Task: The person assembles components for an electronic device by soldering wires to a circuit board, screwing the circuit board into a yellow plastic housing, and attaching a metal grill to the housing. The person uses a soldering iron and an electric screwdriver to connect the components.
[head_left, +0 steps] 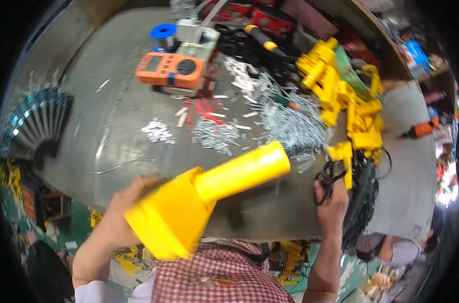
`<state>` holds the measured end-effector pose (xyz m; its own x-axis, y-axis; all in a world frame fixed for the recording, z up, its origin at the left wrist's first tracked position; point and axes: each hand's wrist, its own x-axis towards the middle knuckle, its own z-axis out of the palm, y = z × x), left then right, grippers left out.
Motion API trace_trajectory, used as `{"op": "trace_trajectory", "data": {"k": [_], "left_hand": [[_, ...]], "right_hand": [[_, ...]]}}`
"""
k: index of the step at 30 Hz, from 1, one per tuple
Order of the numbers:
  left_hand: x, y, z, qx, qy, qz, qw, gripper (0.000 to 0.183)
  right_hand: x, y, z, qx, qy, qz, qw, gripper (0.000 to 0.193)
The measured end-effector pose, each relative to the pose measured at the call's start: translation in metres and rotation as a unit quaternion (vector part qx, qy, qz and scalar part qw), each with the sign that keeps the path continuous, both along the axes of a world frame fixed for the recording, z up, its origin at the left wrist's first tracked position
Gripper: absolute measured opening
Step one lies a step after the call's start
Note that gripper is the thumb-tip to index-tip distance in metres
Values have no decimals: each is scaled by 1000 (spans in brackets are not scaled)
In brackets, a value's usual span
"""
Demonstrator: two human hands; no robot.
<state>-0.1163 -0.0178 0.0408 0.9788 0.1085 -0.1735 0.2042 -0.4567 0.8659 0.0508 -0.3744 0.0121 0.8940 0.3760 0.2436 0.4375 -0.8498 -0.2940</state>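
Observation:
My left hand (131,202) is closed on a large yellow plastic housing (176,214), a wide boxy body with a tubular handle. The housing is tilted over the table's near edge, its handle toward the upper right, and it hides part of my fingers. On the right, my right hand (334,204) is closed around looped black cord (330,181). A small yellow plastic piece (346,157) lies right beside those fingers. Beyond it is a heap of yellow plastic housings (358,113). A dark coil of cable (361,202) lies just right of my right hand.
An orange multimeter (170,69) and a blue spool (163,34) stand at the back. Thin metal pins (290,121), small silvery pieces (157,131) and red wires (206,108) cover the middle. An orange-handled tool (424,129) is at far right; another person (396,247) sits lower right.

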Motion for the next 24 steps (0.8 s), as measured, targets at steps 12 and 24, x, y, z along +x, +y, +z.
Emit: {"op": "trace_trajectory", "data": {"k": [12, 24], "left_hand": [[-30, 110, -50, -125, -18, 293, 948, 38], [-121, 30, -52, 153, -6, 293, 944, 14]], "right_hand": [[103, 299, 24, 341, 158, 196, 906, 24], [107, 319, -1, 146, -120, 226, 956, 36]]}}
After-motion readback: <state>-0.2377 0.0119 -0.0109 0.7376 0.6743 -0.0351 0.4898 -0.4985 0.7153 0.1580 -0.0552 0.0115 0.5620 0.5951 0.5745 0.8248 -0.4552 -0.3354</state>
